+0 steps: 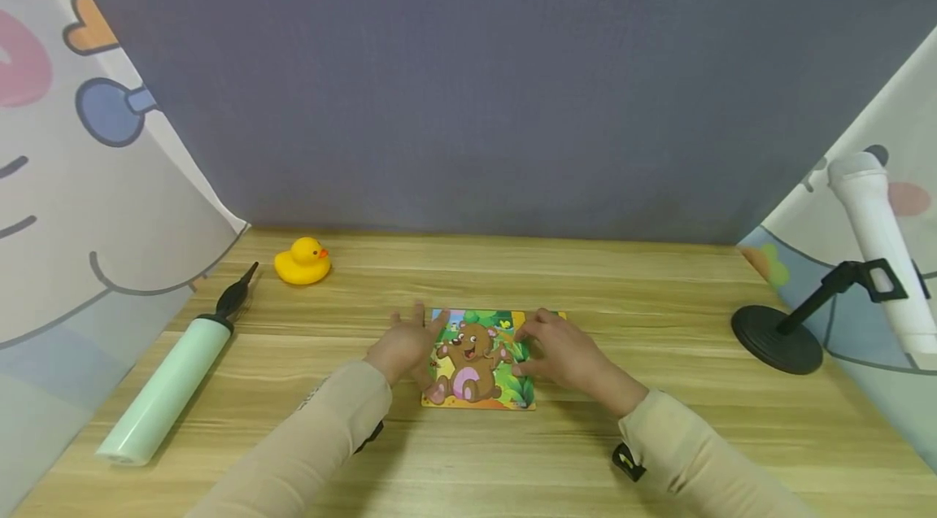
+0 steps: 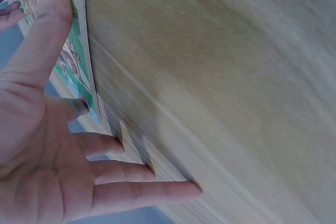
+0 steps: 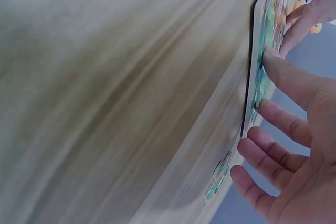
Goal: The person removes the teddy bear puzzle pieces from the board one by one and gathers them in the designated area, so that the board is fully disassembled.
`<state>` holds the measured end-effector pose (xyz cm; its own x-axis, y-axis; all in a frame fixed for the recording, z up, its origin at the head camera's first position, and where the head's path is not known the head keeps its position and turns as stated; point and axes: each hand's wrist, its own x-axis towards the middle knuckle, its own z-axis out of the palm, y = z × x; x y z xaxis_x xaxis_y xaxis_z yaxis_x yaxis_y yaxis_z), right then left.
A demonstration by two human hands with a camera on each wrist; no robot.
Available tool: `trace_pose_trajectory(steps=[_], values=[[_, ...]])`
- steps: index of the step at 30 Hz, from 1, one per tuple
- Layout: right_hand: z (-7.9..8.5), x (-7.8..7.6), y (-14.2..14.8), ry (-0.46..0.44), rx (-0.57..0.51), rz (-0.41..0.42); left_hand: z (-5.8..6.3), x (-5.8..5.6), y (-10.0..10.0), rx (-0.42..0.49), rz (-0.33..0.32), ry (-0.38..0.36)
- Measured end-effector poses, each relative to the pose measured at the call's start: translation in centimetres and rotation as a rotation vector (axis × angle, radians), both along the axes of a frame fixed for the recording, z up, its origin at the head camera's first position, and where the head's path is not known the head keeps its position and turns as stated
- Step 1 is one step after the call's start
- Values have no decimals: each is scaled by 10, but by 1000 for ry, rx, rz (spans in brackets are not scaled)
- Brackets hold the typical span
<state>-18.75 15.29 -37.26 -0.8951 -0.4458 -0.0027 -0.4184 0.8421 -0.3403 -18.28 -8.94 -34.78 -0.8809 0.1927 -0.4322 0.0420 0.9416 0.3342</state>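
A flat picture puzzle (image 1: 472, 367) showing a brown bear lies on the table between both hands. Spread along its left side is my left hand (image 1: 406, 347), fingers straight and thumb resting on the picture; in the left wrist view the outer fingertips (image 2: 191, 188) reach the tabletop beyond the edge. My right hand (image 1: 560, 351) lies over the right side, its thumb (image 3: 286, 74) and index finger touching the picture, the other fingers loosely bent. A small separate printed piece (image 3: 216, 179) lies beside the board, partly hidden behind the right hand in the head view.
A yellow rubber duck (image 1: 302, 262) sits at the back left. Left of the hands lies a pale green hand pump (image 1: 168, 388) with a black nozzle. A white microphone (image 1: 878, 241) on a black stand (image 1: 777, 339) is at the right. Fabric panels (image 1: 498, 87) enclose the back and sides.
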Motion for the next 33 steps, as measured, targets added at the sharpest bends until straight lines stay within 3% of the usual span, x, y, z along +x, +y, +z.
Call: trace_pose_trajectory(steps=[12,22,27,33], values=[[-2,-3,6,39,28,27,0,-1,2,-36,-4,-13],[1,-14,10,-63,-29,40,1,0,1,-9,9,-19],[0,-21,15,-77,-52,92,2,1,1,-2,8,-18],[-1,-24,25,-18,-101,171,2,-1,1,2,9,-26]])
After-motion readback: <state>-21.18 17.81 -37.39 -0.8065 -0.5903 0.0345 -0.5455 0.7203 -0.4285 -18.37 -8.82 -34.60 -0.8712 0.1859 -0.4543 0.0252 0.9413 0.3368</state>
